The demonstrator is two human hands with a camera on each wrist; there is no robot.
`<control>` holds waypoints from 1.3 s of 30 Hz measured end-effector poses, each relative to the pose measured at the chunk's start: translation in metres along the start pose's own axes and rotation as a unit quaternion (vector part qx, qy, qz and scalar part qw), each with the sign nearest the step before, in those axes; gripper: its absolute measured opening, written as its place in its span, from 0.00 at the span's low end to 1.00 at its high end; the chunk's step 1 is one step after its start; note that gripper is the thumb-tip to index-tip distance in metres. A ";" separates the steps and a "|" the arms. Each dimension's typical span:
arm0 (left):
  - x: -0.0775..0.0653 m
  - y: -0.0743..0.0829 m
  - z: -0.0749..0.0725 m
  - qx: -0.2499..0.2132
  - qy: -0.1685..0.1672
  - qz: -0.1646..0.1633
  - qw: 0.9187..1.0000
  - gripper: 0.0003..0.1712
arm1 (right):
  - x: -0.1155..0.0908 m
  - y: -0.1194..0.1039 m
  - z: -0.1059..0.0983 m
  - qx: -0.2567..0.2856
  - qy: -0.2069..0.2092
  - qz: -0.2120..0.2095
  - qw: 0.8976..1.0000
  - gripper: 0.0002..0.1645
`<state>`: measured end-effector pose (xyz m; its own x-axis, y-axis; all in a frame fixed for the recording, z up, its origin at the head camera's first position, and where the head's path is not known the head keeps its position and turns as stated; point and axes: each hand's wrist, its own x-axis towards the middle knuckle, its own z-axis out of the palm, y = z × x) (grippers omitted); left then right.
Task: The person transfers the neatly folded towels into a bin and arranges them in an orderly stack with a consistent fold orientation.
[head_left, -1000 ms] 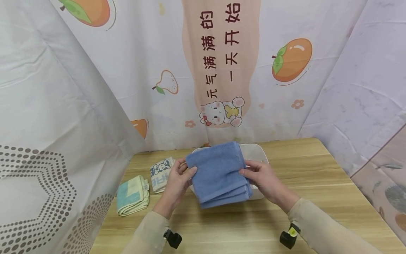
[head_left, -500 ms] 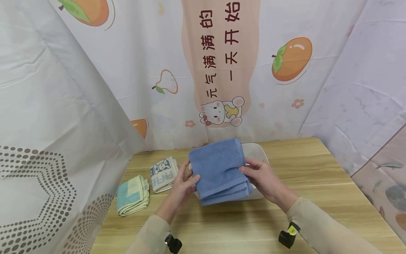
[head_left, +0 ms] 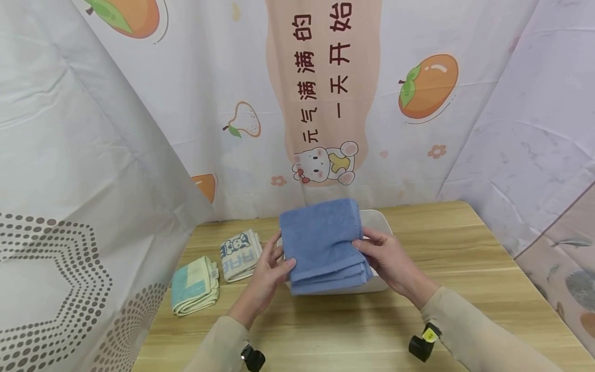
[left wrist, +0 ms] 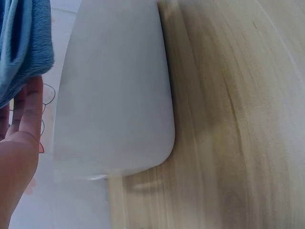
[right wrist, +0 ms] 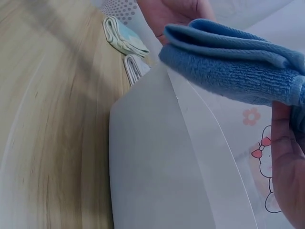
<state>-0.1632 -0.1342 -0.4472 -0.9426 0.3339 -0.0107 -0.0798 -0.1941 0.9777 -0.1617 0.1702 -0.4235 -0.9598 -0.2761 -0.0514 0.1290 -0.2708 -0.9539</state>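
Observation:
A folded blue towel (head_left: 321, 240) is held up between both hands, over the white bin (head_left: 378, 225). My left hand (head_left: 269, 271) grips its left edge, thumb on top and fingers beneath. On the other side my right hand (head_left: 388, 261) pinches the right edge. The right wrist view shows the towel's stacked layers (right wrist: 233, 62) from the side, above the bin's wall (right wrist: 152, 143). From the left wrist, a corner of the towel (left wrist: 28, 47) appears over the fingers. The towel hides most of the bin's opening.
Left of the bin, a folded white towel with a blue bear print (head_left: 240, 256) lies on the wooden table (head_left: 441, 243). Nearer the left edge is a folded teal and cream towel (head_left: 194, 287). Printed curtains (head_left: 409, 170) hang behind and beside the table.
The blue towel has moved slightly away from me and to the right, and its near edge has risen in view. My left hand has shifted a little right with it.

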 end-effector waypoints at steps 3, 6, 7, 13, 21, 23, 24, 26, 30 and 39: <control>0.001 0.002 0.000 0.015 0.017 0.010 1.000 0.45 | 0.000 -0.001 -0.001 -0.004 0.006 0.005 1.000 0.31; 0.003 0.005 0.001 0.026 0.030 0.014 0.999 0.43 | 0.001 -0.002 -0.002 -0.011 0.009 0.009 1.000 0.32; 0.004 0.006 0.001 0.031 0.034 0.014 0.999 0.43 | 0.001 -0.002 -0.003 -0.014 0.011 0.010 1.000 0.32; 0.009 0.012 0.002 0.048 0.045 0.007 0.998 0.41 | 0.005 -0.004 -0.008 -0.044 0.017 0.014 0.999 0.29; 0.019 0.018 0.000 0.062 0.042 0.001 0.997 0.39 | 0.009 -0.010 -0.012 -0.073 0.021 0.032 0.997 0.33; 0.021 0.020 0.000 0.065 0.037 0.000 0.997 0.38 | 0.010 -0.011 -0.013 -0.076 0.022 0.035 0.996 0.34; 0.023 0.020 0.000 0.067 0.035 0.000 0.997 0.38 | 0.011 -0.011 -0.014 -0.078 0.022 0.037 0.996 0.34; 0.025 0.022 0.000 0.072 0.032 0.001 0.997 0.36 | 0.013 -0.012 -0.016 -0.081 0.020 0.038 0.996 0.33; 0.031 0.024 0.001 0.077 0.026 -0.004 0.997 0.34 | 0.016 -0.015 -0.020 -0.087 0.018 0.044 0.995 0.34; 0.044 0.026 0.002 0.078 0.017 -0.024 0.996 0.34 | 0.023 -0.019 -0.027 -0.098 0.025 0.051 0.994 0.30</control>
<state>-0.2061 -0.1225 -0.4216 -0.9495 0.3073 -0.0635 -0.0768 -0.0315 0.9965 -0.1928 0.1935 -0.4144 -0.9561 -0.2448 -0.1609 0.1798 -0.0569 -0.9821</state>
